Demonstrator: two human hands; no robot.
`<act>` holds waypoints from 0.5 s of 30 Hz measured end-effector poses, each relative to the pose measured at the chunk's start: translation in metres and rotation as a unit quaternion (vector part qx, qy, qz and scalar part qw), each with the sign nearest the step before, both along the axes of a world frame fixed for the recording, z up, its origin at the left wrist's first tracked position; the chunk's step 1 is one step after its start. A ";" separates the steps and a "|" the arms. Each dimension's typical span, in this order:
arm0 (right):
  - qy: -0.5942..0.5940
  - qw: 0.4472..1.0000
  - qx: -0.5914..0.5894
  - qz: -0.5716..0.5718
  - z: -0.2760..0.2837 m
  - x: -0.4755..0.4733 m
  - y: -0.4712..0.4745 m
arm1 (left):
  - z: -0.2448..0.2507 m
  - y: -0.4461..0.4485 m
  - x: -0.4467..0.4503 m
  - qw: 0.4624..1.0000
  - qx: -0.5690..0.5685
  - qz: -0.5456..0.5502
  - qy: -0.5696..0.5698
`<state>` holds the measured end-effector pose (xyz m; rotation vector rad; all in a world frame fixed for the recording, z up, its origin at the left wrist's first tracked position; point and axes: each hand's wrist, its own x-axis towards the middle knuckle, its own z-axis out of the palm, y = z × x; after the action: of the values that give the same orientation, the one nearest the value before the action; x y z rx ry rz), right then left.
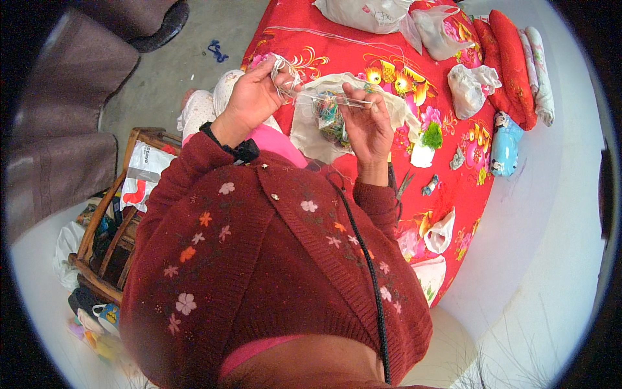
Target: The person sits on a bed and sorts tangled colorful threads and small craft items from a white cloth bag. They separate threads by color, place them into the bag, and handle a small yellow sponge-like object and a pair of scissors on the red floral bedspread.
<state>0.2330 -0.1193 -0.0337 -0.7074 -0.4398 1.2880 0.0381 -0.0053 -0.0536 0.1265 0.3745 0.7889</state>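
Note:
A bundle of white thread (285, 78) hangs looped around the thumb and fingers of my left hand (255, 95). From it, strands run taut across to my right hand (369, 126), where the fingers curl with thread lying over them. Beneath the hands, a cream cloth (306, 129) is spread over my lap and the bed edge. On this cloth lies a tangle of multicoloured threads (331, 119), partly covered by my right hand. Long pale strands (335, 35) trail over the red bedspread (311, 46) beyond my hands.
Scissors (403, 185) lie beside my right forearm. Green yarn (431, 136), a grey tuft (457, 159) and a blue-grey bundle (430, 185) rest on the bedspread. Plastic bags (369, 14) stand at the far side. To the left is a wooden chair (92, 228); blue yarn (217, 51) lies on the floor.

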 end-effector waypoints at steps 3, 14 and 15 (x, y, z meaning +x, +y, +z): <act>0.011 0.999 0.002 0.034 -0.001 -0.004 0.003 | -0.001 0.000 0.001 0.997 0.057 -0.010 0.054; -0.006 0.998 -0.005 -0.061 -0.004 0.036 0.011 | 0.014 0.010 -0.022 0.945 0.251 -0.043 0.205; -0.005 0.999 0.013 -0.050 -0.002 0.042 0.009 | 0.014 0.011 -0.023 0.942 0.261 -0.044 0.209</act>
<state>0.2746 -0.1106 -0.0358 -0.7055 -0.4235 1.1823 0.0149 0.0055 -0.0400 0.8131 0.5488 0.7567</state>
